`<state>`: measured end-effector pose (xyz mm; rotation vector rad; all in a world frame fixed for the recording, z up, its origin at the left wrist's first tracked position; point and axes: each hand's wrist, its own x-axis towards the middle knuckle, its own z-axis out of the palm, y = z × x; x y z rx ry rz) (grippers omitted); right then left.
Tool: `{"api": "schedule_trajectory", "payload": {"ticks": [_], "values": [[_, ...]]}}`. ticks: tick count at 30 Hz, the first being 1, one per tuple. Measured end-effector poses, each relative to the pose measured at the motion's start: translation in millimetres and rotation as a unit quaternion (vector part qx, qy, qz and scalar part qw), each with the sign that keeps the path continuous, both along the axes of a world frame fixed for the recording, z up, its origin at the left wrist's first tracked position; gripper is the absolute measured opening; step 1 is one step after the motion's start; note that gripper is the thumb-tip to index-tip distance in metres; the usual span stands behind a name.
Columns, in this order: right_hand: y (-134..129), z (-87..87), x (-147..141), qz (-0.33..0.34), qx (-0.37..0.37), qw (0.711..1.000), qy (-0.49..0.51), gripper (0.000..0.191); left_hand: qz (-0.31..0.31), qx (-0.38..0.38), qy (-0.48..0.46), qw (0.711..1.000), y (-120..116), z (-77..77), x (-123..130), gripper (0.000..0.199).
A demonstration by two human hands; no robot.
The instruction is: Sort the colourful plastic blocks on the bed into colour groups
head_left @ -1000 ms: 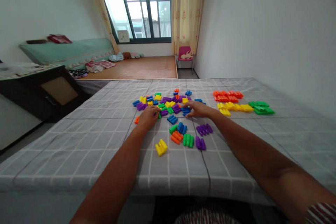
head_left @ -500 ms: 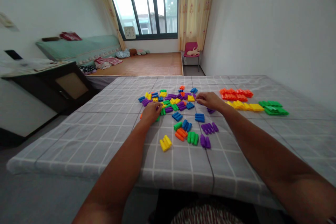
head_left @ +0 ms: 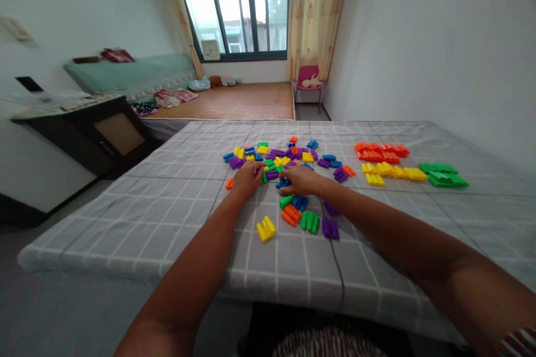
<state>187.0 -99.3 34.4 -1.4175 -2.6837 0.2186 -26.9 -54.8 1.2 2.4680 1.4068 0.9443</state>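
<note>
My left hand (head_left: 248, 178) is at the left side of a mixed pile of small ribbed pieces, its fingers pressed together; what they hold, if anything, is hidden. Just right of it, my right hand (head_left: 299, 179) has thumb and fingers around a blue piece (head_left: 283, 183) on the cloth. Purple (head_left: 275, 153), yellow, green, blue and orange pieces lie in the pile. Nearer me are a yellow piece (head_left: 266, 229), an orange piece (head_left: 290, 215), a green piece (head_left: 310, 222) and a purple piece (head_left: 330, 228).
At the right of the checked tablecloth (head_left: 167, 217) lie an orange group (head_left: 382, 153), a yellow group (head_left: 393, 172) and a green group (head_left: 444, 174). Beyond the table are a low bed platform (head_left: 251, 100) and a pink chair (head_left: 309, 75); a dark cabinet (head_left: 113, 136) stands left.
My right hand has moved left and nearer me, from the pile's right side to the blue piece. My left hand has barely moved. The camera view has shifted slightly.
</note>
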Motion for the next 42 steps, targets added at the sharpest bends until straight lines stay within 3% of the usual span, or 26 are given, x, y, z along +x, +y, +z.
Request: {"api": "schedule_trajectory", "payload": {"ticks": [3,6,8,12,14,17,19,23,26,29,33,36,39,42], "values": [[7.2,8.0,11.4,0.03,-0.036,0.999,0.021,0.037,0.004,-0.001,0.006,1.0,0.7,-0.8,-1.4,0.03],[8.0,17.5,28.6,0.042,-0.026,0.997,0.057,0.036,0.008,-0.004,0.018,1.0,1.6,-0.5,-1.9,0.03],[2.5,23.7,37.3,0.071,-0.022,0.994,0.084,0.033,0.003,-0.002,0.023,1.0,1.9,0.0,-1.4,0.029],[-17.9,28.2,44.1,0.137,-0.103,0.983,0.068,0.027,-0.003,0.005,0.032,0.999,2.1,1.1,-0.5,0.029],[-26.7,26.4,46.0,0.126,-0.099,0.986,0.045,0.023,-0.003,0.004,0.035,0.999,2.4,1.4,-1.0,0.029],[-34.3,24.0,52.5,0.05,0.014,0.997,0.055,0.022,-0.01,0.001,0.033,0.999,2.8,1.3,-2.1,0.029],[-36.4,24.3,59.2,0.03,0.051,0.996,0.073,0.029,-0.013,0.0,0.03,0.999,2.7,1.3,-2.5,0.028],[-33.3,25.0,75.6,0.058,-0.072,0.985,0.147,0.035,-0.011,0.005,0.034,0.999,2.5,1.5,-2.4,0.028],[-27.6,21.2,83.9,0.042,-0.109,0.973,0.199,0.029,-0.017,0.005,0.04,0.999,3.0,1.4,-2.6,0.028],[-28.8,13.9,77.6,0.051,-0.099,0.98,0.167,0.034,-0.022,0.002,0.042,0.999,3.7,1.5,-3.2,0.028],[-45.4,2.8,48.7,0.036,-0.021,0.997,0.064,0.045,-0.029,0.004,0.046,0.999,4.2,2.1,-4.7,0.029],[-51.4,1.6,35.7,0.048,0.008,0.998,0.035,0.04,-0.03,0.005,0.059,0.998,5.5,2.0,-6.6,0.03],[-33.5,15.1,55.7,0.073,0.033,0.994,0.072,0.04,-0.028,0.004,0.065,0.997,7.4,0.8,-8.8,0.031],[10.4,36.8,115.4,-0.021,0.073,0.992,0.102,0.049,-0.031,0.003,0.069,0.997,8.4,0.7,-9.9,0.032]]}}
